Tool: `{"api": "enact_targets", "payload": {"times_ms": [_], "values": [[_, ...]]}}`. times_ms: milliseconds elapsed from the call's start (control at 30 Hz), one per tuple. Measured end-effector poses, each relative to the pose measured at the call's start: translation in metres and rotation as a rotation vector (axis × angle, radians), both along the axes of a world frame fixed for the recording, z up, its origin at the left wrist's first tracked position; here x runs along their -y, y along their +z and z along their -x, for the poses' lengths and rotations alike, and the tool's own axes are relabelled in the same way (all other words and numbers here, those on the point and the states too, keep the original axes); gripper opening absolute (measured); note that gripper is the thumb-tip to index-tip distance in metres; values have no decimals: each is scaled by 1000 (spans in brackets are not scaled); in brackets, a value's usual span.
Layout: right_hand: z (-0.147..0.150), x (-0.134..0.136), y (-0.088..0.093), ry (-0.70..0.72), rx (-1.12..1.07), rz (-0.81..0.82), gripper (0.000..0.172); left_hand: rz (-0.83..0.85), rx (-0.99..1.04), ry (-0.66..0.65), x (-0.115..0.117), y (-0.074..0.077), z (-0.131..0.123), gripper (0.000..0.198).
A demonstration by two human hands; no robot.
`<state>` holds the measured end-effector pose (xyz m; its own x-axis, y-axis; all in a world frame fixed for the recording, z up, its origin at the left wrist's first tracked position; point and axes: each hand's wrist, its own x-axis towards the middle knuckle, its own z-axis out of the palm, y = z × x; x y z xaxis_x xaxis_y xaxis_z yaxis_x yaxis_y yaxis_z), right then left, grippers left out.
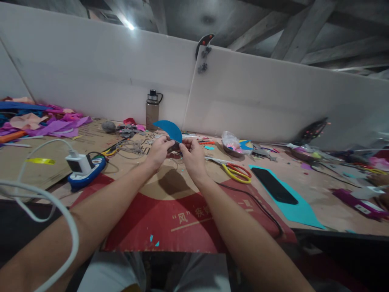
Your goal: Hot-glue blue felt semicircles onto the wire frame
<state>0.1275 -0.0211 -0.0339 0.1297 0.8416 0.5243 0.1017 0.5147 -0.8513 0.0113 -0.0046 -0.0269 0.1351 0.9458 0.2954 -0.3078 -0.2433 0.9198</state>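
A blue crescent-shaped piece, thin like felt or card, is held up over the middle of the table. My left hand pinches its lower edge, fingers closed around a darker part there. From the other side my right hand grips the same end between thumb and fingers. What exactly lies between the fingertips is partly hidden. Below them a red and tan printed cardboard sheet carries small teal scraps. Scissors with yellow and red handles lie right of my right hand.
A blue power strip with a white charger and looping cable stands left. A bottle stands by the white partition. Right are a phone on a teal sheet and a bowl. Coloured scraps pile far left.
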Motion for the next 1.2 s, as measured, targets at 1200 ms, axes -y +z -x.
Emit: {"api": "enact_targets", "payload": {"times_ms": [1200], "values": [[-20,-9,0,30,179,10,13,127,25,-93,1,11,7,17]]}}
